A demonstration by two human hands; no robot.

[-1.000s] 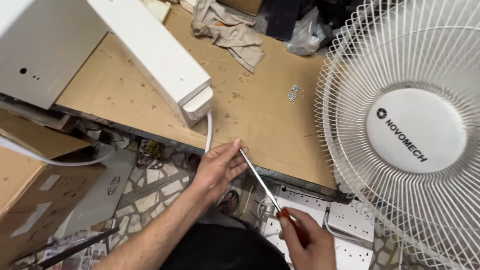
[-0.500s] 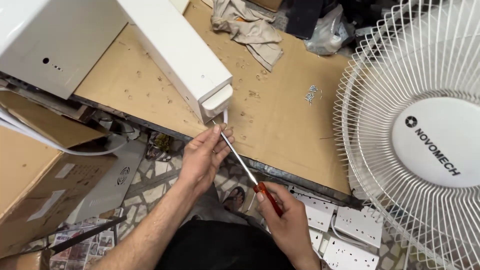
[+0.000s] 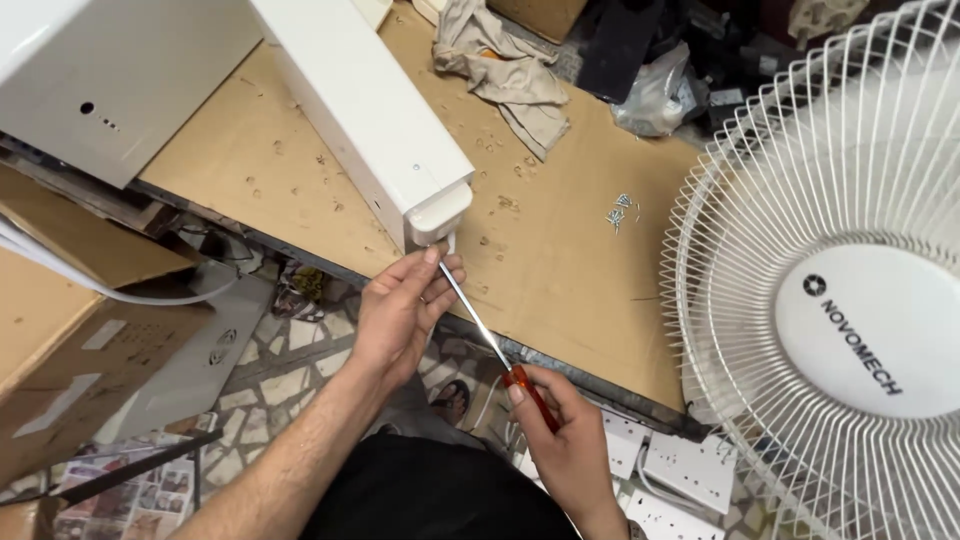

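Nearest the camera, the right hand (image 3: 565, 440) is closed around the red handle of a screwdriver (image 3: 492, 345), whose thin metal shaft slants up and to the left. The left hand (image 3: 402, 310) sits just beyond it, fingers pinched around the shaft near its tip and touching the end of a long white housing (image 3: 365, 115) where a short white cable comes out. The tip itself is hidden behind the fingertips, so whether it sits in a screw cannot be told. The housing lies diagonally on a brown fibreboard bench (image 3: 560, 270), its end cap overhanging the bench's near edge.

Below the bench, on the patterned tile floor, white socket plates (image 3: 690, 470) lie beside the right wrist, and a cardboard box (image 3: 70, 340) stands to the left. On the bench, a small heap of screws (image 3: 620, 212) lies well right of the housing. A white fan (image 3: 840, 300) with a wire guard fills the right side, its rim over the bench edge. At the left a white metal casing (image 3: 110, 80) rests on the board. Farthest back lie a crumpled beige cloth (image 3: 510, 70) and a clear plastic bag (image 3: 660, 100)
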